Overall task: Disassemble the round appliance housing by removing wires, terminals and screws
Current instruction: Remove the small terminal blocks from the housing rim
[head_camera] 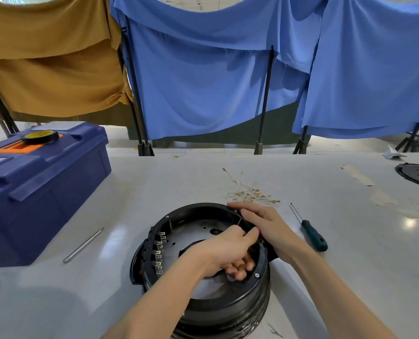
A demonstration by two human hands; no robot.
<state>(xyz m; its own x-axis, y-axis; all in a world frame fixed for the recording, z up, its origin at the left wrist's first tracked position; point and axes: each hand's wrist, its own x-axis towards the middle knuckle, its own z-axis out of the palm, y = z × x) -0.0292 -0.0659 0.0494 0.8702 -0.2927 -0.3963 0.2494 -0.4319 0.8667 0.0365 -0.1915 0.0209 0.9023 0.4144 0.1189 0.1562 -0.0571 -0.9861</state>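
The round black appliance housing sits open side up at the near middle of the table. A row of metal terminals lines its left inner wall. My left hand reaches inside the housing and pinches a thin wire at the right inner wall. My right hand rests over the right rim, fingers curled round the edge. A pile of removed wires with brass terminals lies just beyond the housing.
A green-handled screwdriver lies right of the housing. A slim metal tool lies to the left, beside a blue toolbox carrying a tape roll. A black round lid sits far right. Cloth screens hang behind.
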